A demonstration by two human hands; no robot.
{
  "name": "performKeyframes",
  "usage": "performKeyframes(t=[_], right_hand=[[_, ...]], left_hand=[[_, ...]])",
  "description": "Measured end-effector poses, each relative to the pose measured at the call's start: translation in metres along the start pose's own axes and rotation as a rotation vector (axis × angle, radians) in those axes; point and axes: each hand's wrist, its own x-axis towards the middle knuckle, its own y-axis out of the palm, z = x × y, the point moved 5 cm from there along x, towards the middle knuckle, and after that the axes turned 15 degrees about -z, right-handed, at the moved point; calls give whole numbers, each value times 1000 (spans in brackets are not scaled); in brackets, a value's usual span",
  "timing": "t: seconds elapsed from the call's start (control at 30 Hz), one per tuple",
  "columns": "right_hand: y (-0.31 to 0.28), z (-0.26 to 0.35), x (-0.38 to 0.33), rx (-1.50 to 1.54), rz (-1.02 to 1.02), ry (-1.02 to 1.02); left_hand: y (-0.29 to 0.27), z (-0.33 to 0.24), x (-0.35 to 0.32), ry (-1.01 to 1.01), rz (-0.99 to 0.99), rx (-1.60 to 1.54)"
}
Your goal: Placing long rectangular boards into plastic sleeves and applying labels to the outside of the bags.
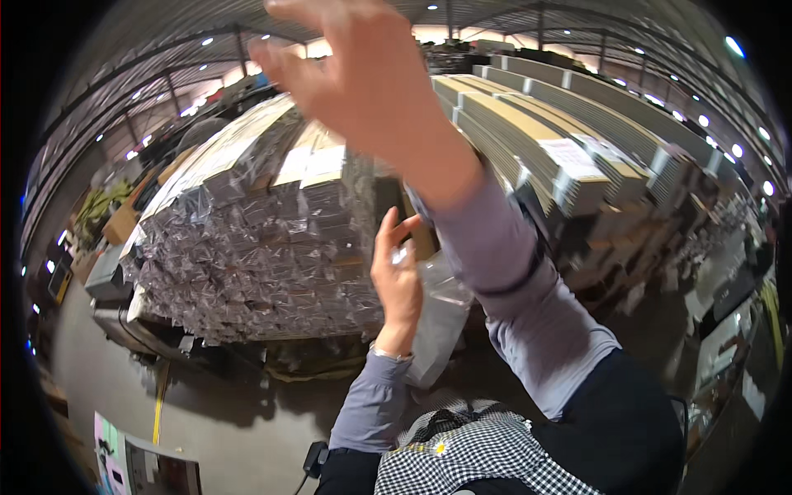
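My left hand [398, 276] is raised in front of me and grips a piece of clear plastic film [437, 318] that hangs down beside my wrist. Higher and closer to the camera, my right hand [355, 70] is blurred, with its fingers spread and nothing in them. Both arms wear lilac sleeves. Just behind the hands lies a big stack of long profiles wrapped in clear plastic [247, 239], its end face toward me.
More stacks of long grey and beige profiles [561, 140] run off to the right and back. Grey floor with a yellow strip [157, 404] lies at lower left, beside a boxy device [153, 466]. A checkered cloth [470, 454] shows at the bottom edge.
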Motion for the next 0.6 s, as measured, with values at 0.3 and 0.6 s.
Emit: performKeyframes(t=[0.3, 0.6], right_hand=[[-283, -56, -36, -1362, 752, 354], [-310, 87, -14, -1143, 655, 7]], left_hand=[[-29, -116, -41, -137, -20, -353], [11, -155, -63, -249, 36, -634]])
